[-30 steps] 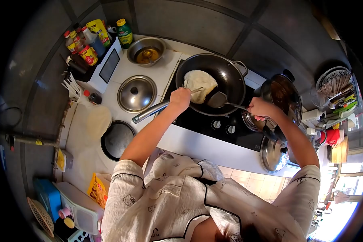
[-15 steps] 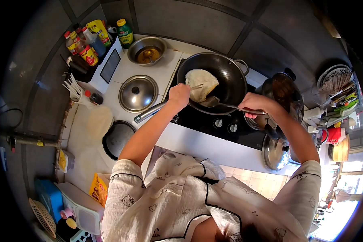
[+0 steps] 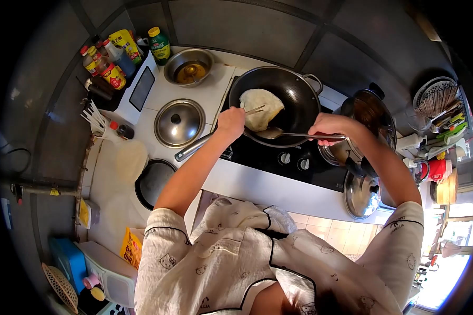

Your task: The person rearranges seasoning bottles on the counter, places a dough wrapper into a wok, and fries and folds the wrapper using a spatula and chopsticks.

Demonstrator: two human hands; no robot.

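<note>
A dark wok [image 3: 299,92] sits on the black stove, and a pale folded flatbread [image 3: 261,105] lies in its left part. My left hand [image 3: 231,122] is closed on thin chopsticks [image 3: 255,109], whose tips reach over the flatbread. Below that hand the wok's long handle [image 3: 193,147] sticks out to the left. My right hand [image 3: 328,128] is wrapped round the handle of a metal spatula [image 3: 294,135]. The spatula's blade is low in the wok, against the lower edge of the flatbread.
Left of the wok are a metal lid [image 3: 179,122], a bowl of yellow liquid [image 3: 188,67], a black pan [image 3: 155,184], a round pale dough sheet [image 3: 131,161] and sauce bottles [image 3: 109,72]. To the right stand a dark pot [image 3: 371,113] and a glass lid [image 3: 361,196].
The spatula's blade has moved left and down, under the flatbread's lower edge, and its handle lies flatter. My right hand has shifted slightly left and up. My left hand keeps the chopsticks.
</note>
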